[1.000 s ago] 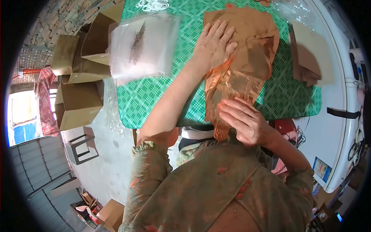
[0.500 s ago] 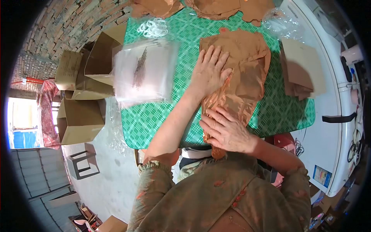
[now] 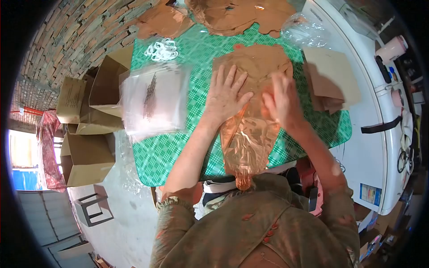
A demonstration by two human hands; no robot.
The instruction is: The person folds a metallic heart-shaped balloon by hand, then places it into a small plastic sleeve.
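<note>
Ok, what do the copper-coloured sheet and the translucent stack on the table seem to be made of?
Copper-coloured sheet: probably thin metallised foil film, shiny, given its sharp creases and bright glints.
Translucent stack: likely smooth, glossy plastic film, as its overlapping edges look see-through.

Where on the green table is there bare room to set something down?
The green tablecloth is bare between the plastic bags and the left hand, widening nearer the person, and at the near-right corner below the brown sheets. Copper pieces crowd the far edge; foil and both hands fill the middle.
</note>
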